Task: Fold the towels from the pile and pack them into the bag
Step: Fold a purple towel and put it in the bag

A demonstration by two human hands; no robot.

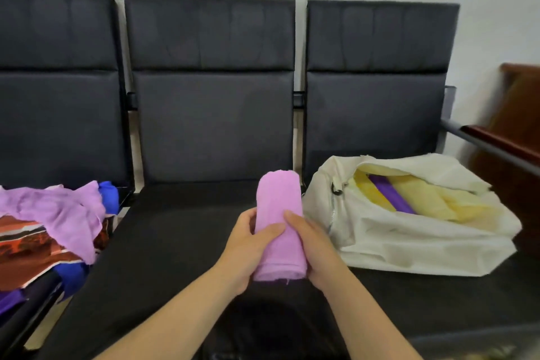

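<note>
Now both hands — left hand (248, 245), right hand (314, 245) — clasp the rolled pink towel (279, 213); keep that squeeze firm so it stays tight going into the open bag (409, 245).

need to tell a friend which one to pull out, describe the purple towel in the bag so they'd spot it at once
Look at the row of three black seats; on the right one lies an open white bag. Inside, the purple towel shows as a dark strip between pale yellow towels, the only purple thing in there.
</note>
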